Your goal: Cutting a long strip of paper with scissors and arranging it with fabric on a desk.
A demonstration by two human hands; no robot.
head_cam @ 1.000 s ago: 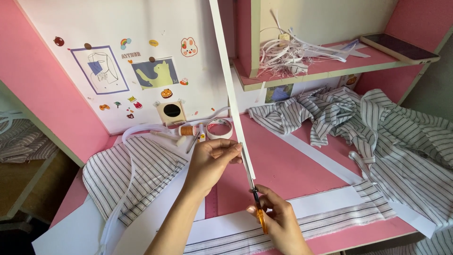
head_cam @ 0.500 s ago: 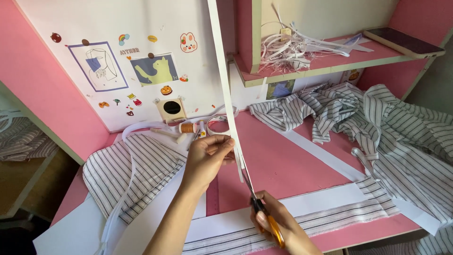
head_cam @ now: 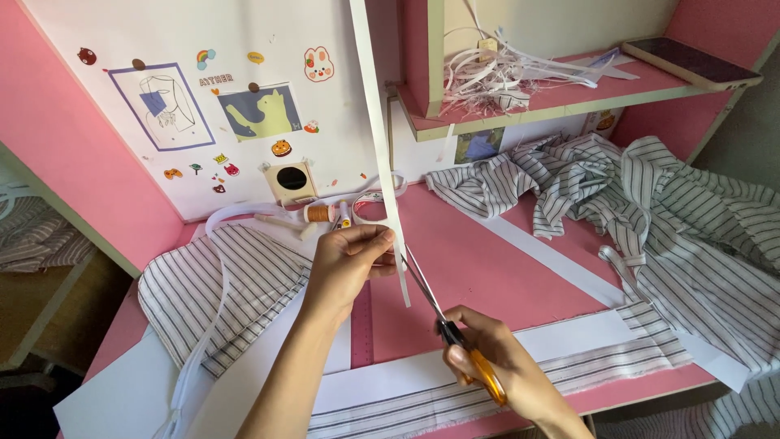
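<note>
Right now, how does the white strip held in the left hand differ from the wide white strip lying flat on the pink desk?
The held strip is narrow and stands nearly upright, rising out of the top of the picture; the flat strip is much wider and lies diagonally on the desk. The held strip is pinched by the left hand, with the scissors in the right hand at its edge; nothing touches the flat strip. Both are plain white.

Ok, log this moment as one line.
left hand: pinching white strip | right hand: orange-handled scissors, blades open at strip | desk: striped fabric
</note>
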